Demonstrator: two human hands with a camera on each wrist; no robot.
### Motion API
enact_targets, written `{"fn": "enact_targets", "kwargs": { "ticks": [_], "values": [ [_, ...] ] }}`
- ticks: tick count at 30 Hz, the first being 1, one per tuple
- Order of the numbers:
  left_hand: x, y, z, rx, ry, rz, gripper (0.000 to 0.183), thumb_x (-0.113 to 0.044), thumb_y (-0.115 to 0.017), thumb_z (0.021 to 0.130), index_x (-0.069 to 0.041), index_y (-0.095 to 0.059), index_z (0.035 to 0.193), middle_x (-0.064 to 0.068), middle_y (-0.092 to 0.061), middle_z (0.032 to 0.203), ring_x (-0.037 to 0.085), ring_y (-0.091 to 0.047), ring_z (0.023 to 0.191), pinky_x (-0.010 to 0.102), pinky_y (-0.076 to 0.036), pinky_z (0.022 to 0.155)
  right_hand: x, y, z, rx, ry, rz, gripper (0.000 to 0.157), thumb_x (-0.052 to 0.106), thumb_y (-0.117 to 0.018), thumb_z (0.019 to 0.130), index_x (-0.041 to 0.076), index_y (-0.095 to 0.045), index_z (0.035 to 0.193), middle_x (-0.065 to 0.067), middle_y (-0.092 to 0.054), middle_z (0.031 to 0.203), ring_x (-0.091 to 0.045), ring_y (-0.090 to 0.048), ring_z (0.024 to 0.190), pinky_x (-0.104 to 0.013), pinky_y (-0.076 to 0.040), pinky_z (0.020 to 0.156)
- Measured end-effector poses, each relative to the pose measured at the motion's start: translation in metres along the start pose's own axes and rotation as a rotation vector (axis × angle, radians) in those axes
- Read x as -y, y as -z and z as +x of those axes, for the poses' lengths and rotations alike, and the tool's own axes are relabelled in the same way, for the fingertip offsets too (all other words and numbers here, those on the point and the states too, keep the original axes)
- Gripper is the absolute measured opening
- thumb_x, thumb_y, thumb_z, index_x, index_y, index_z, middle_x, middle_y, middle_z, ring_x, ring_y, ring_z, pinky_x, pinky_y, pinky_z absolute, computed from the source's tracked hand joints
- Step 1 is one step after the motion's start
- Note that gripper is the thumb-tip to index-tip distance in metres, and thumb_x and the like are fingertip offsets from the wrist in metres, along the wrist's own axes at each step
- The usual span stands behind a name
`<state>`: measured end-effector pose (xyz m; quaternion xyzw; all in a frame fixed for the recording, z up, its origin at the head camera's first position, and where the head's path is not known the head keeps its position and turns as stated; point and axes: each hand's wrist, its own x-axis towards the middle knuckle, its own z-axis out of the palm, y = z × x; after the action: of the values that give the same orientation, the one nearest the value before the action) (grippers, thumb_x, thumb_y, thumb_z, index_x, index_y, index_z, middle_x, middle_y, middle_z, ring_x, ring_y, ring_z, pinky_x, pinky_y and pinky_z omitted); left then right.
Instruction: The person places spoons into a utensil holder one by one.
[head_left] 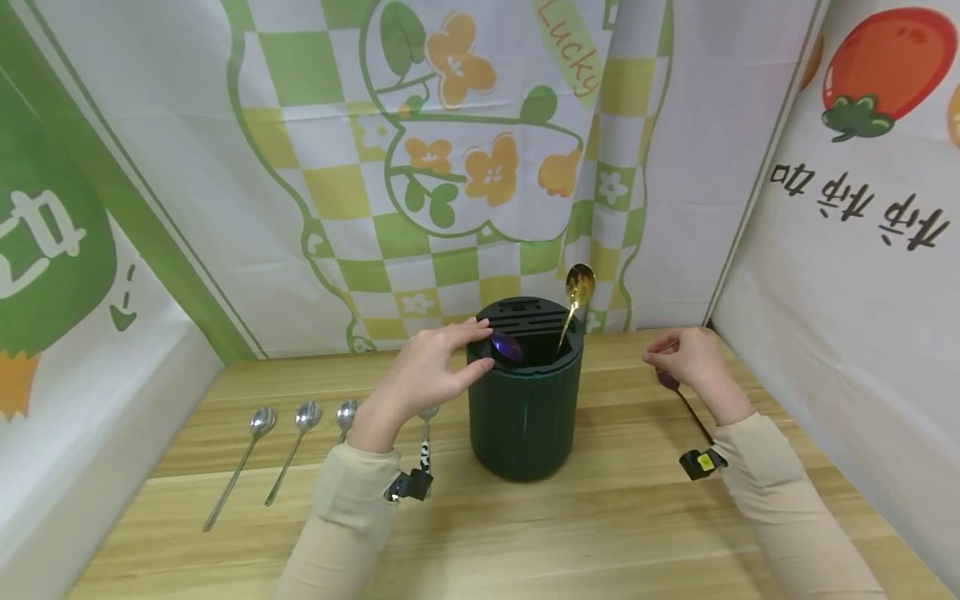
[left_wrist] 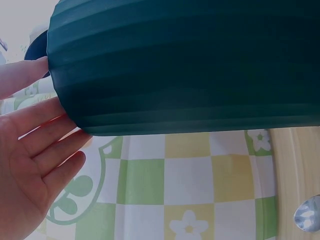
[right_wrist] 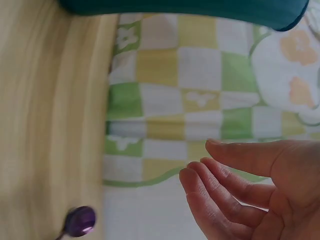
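A dark green ribbed utensil holder (head_left: 522, 425) stands upright on the wooden table. My left hand (head_left: 427, 367) is at its left rim, thumb in front and fingers behind, spread and fairly straight. In the left wrist view those fingertips touch the holder's rim. Between thumb and fingers shows the purple bowl of a spoon (head_left: 507, 347) standing in the holder. A gold spoon (head_left: 579, 287) leans out of its right side. My right hand (head_left: 693, 358) hovers, fingers loosely bent and holding nothing, above another purple spoon (right_wrist: 81, 221) on the table.
Several silver spoons lie left of the holder, including the leftmost silver spoon (head_left: 262, 421). One near my left wrist, a spoon with a black-and-white handle (head_left: 425, 456), is partly hidden. A patterned curtain (head_left: 465, 208) hangs behind the table; a printed cloth wall (head_left: 847, 250) stands right.
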<state>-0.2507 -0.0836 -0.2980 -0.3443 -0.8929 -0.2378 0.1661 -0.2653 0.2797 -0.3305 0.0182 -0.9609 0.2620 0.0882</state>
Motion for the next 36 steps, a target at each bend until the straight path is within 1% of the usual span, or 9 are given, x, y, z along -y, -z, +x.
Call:
{"fn": "enact_targets", "kwargs": {
  "ticks": [2,5,8,12,15,19,23,33,36],
  "values": [
    [0.0,0.0,0.0,0.001,0.001,-0.001,0.043,-0.041,-0.053,0.085,-0.018,-0.054,0.122,-0.004,-0.049,0.13,0.017,-0.047,0.118,0.037,-0.039,0.096,-0.007,-0.003,0.001,0.025,-0.031,0.006,0.03,0.027,-0.061,0.081,0.0,-0.065,0.092,-0.013,-0.067,0.08,-0.018,-0.061,0.065,-0.033,-0.048,0.063],
    [-0.001,0.0,0.0,0.003,0.0,0.0,0.043,-0.041,-0.053,0.085,-0.018,-0.054,0.122,-0.004,-0.049,0.13,0.016,-0.046,0.118,0.038,-0.038,0.096,-0.018,-0.007,0.002,0.057,-0.072,0.011,0.029,0.025,-0.061,0.081,-0.001,-0.064,0.092,-0.013,-0.067,0.077,-0.015,-0.06,0.062,-0.03,-0.047,0.058],
    [-0.001,0.001,-0.001,0.003,-0.001,-0.001,0.044,-0.041,-0.053,0.085,-0.018,-0.054,0.122,-0.003,-0.048,0.13,0.017,-0.046,0.118,0.038,-0.038,0.096,-0.03,-0.012,0.004,0.054,-0.086,-0.01,0.027,0.024,-0.062,0.079,-0.001,-0.064,0.089,-0.014,-0.066,0.079,-0.02,-0.059,0.069,-0.03,-0.047,0.059],
    [-0.001,0.001,-0.001,0.003,0.001,-0.004,0.044,-0.042,-0.053,0.085,-0.018,-0.054,0.122,-0.004,-0.048,0.131,0.016,-0.046,0.119,0.038,-0.038,0.097,-0.044,-0.019,0.004,0.03,-0.077,-0.022,0.027,0.024,-0.065,0.077,-0.001,-0.064,0.085,-0.018,-0.063,0.086,-0.028,-0.057,0.08,-0.036,-0.046,0.066],
    [-0.001,0.0,-0.001,0.002,0.004,-0.001,0.044,-0.042,-0.053,0.085,-0.018,-0.054,0.122,-0.004,-0.048,0.131,0.016,-0.046,0.119,0.038,-0.038,0.097,-0.053,-0.024,0.003,0.013,-0.068,-0.022,0.026,0.023,-0.066,0.077,-0.001,-0.065,0.084,-0.018,-0.063,0.086,-0.032,-0.057,0.082,-0.04,-0.045,0.068],
    [-0.001,0.001,-0.001,-0.003,0.004,0.005,0.044,-0.041,-0.053,0.085,-0.017,-0.054,0.122,-0.003,-0.048,0.13,0.017,-0.046,0.118,0.038,-0.038,0.096,-0.059,-0.028,0.002,0.009,-0.088,-0.041,0.024,0.023,-0.066,0.077,0.0,-0.065,0.084,-0.017,-0.064,0.085,-0.031,-0.057,0.08,-0.04,-0.045,0.067],
    [-0.001,0.0,-0.001,-0.004,0.004,0.009,0.043,-0.041,-0.053,0.085,-0.017,-0.055,0.122,-0.003,-0.049,0.13,0.017,-0.046,0.118,0.037,-0.038,0.096,-0.063,-0.031,-0.001,0.023,-0.136,-0.059,0.026,0.024,-0.066,0.076,0.0,-0.065,0.087,-0.019,-0.063,0.09,-0.035,-0.056,0.084,-0.042,-0.044,0.069],
    [-0.001,0.0,-0.001,-0.007,0.003,0.012,0.043,-0.042,-0.053,0.085,-0.018,-0.055,0.122,-0.004,-0.049,0.13,0.016,-0.046,0.118,0.037,-0.038,0.096,-0.079,-0.037,-0.004,-0.007,-0.152,-0.1,0.024,0.02,-0.064,0.076,0.0,-0.065,0.088,-0.024,-0.061,0.095,-0.041,-0.056,0.087,-0.045,-0.044,0.068],
    [0.0,0.0,-0.001,-0.006,0.004,0.013,0.043,-0.042,-0.053,0.085,-0.019,-0.055,0.122,-0.005,-0.049,0.13,0.014,-0.046,0.118,0.036,-0.038,0.096,-0.082,-0.038,-0.004,0.007,-0.182,-0.122,0.022,0.021,-0.063,0.076,0.002,-0.064,0.088,-0.024,-0.061,0.097,-0.042,-0.055,0.088,-0.043,-0.043,0.063]
  ]
}}
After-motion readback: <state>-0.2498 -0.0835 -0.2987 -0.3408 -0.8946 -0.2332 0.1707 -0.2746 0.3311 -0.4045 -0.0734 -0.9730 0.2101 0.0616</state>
